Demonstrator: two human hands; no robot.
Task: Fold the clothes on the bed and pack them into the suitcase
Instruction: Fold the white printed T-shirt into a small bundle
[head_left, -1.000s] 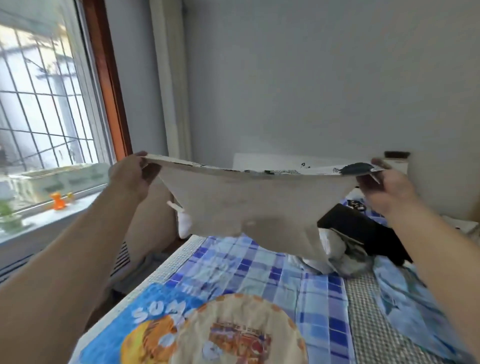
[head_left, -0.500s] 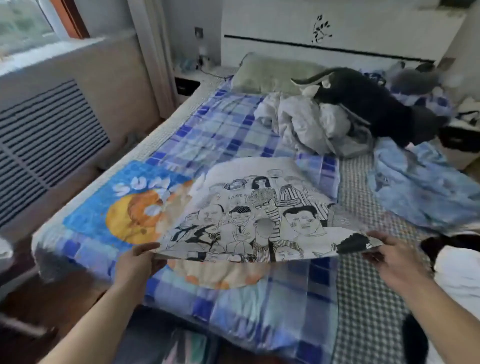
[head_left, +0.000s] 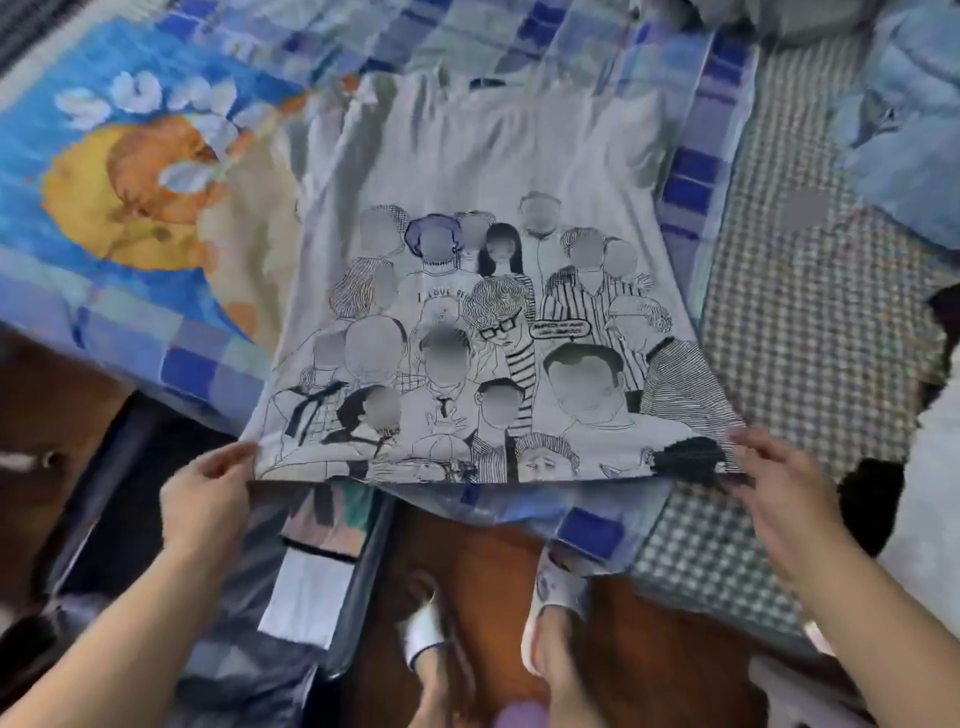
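Observation:
A white T-shirt (head_left: 467, 171) printed with a black line drawing of a crowd lies spread print-up on the bed (head_left: 810, 332), its hem hanging over the bed's near edge. My left hand (head_left: 208, 493) pinches the hem's left corner. My right hand (head_left: 774, 483) pinches the hem's right corner. An open dark suitcase (head_left: 332, 613) lies on the floor below my left arm, with folded clothes inside it.
A blue and orange printed garment (head_left: 130, 171) lies on the bed left of the T-shirt. Light blue clothes (head_left: 909, 119) are heaped at the far right. My slippered feet (head_left: 556, 597) stand on the wooden floor between suitcase and bed.
I have lowered the T-shirt from held up in the air onto the bed and spread it flat, print up. My view has tilted down to the bed edge and floor.

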